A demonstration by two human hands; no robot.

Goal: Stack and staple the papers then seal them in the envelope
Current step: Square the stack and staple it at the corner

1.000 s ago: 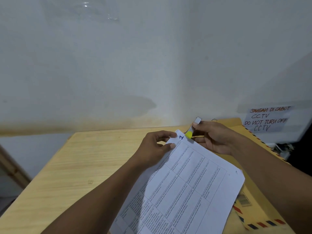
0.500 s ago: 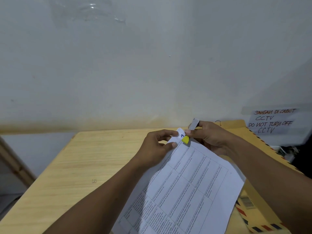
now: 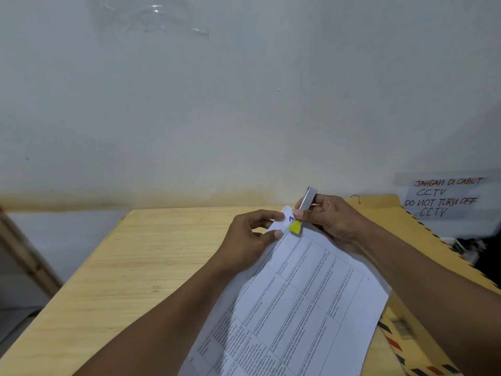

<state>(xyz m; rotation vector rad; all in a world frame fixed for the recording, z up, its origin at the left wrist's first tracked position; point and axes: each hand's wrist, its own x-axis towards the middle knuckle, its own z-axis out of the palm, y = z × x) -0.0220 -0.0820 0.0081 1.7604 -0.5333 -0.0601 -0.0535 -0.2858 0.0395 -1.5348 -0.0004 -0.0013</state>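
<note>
Left hand [image 3: 248, 234] pinches papers' [image 3: 292, 302] top corner; right hand [image 3: 329, 217] grips stapler [image 3: 301, 213] there — apparently clamped on — envelope [image 3: 423, 267] beneath.

Single head-worn wide-angle view, looking forward and down across wooden table [image 3: 135, 253] toward white wall [image 3: 244, 104]. Wall fills upper half; table's far edge crosses mid-frame. Forearms enter from bottom edge. Left hand [image 3: 249, 234], right hand [image 3: 336, 218] with stapler [image 3: 309, 198] close to lens, right of centre, at top corner of papers [image 3: 298, 308]. Envelope [image 3: 393, 211] and handwritten notice [image 3: 444, 196] at right margin.
</note>
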